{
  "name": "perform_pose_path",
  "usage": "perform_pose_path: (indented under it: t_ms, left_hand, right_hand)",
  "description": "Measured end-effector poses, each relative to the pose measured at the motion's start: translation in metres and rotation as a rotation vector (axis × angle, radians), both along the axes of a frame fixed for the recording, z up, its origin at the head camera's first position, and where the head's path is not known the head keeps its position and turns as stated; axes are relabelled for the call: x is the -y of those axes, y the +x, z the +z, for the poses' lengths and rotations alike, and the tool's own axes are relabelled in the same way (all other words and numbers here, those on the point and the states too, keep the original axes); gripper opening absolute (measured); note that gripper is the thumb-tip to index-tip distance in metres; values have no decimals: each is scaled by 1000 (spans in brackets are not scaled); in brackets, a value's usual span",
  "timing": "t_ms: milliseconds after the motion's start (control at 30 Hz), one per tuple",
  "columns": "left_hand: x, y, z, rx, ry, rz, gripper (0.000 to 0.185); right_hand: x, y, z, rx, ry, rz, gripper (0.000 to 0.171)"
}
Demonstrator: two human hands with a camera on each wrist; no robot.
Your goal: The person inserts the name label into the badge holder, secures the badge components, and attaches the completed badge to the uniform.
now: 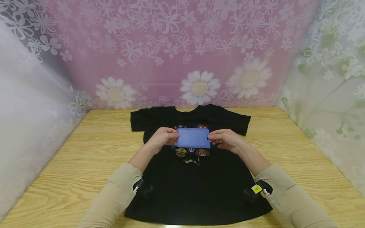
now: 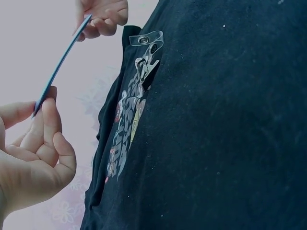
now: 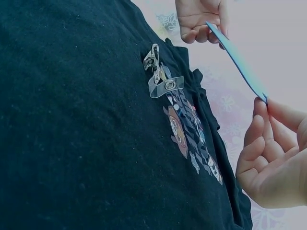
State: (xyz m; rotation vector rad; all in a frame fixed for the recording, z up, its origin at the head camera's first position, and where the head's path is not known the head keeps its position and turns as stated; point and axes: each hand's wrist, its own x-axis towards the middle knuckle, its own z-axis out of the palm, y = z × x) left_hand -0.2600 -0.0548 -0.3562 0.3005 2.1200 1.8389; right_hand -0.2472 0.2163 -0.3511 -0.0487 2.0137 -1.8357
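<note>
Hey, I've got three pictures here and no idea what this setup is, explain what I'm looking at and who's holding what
No machine here: a person works with two bare hands, wearing three cameras. The wide picture comes from the head; the two close-ups come from each wrist. A black T-shirt with a cartoon print lies flat on a wooden table. The left hand and right hand pinch the short ends of a thin blue card above the shirt. A metal clip with a clear strap lies on the shirt, apart from the card.
</note>
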Motion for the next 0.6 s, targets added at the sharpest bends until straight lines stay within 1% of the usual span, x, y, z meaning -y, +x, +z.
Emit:
perform_pose_path:
  t_ms: [67,167,300,400,500,600]
  left_hand:
    - [0,1,1,-1,4,4,20]
    - [0,2,2,4,9,13,17]
    - [1,3,3,-9,4,43,16]
    - [2,3,4,-27,7,71,16]
    - [6,4,6,-41,10,93,17]
    - [12,4,9,-51,6,108,18]
  right_hand:
    - [0,1,0,-16,-31,28,6]
    - [1,3,1,-38,-47,38,11]
    - [5,3,3,-45,-14,-8,3]
    - [7,1,4,-49,-20,-20,10]
    - [9,1,6,-47,-47,-12,16]
    - [9,1,6,-48,-62,-1,17]
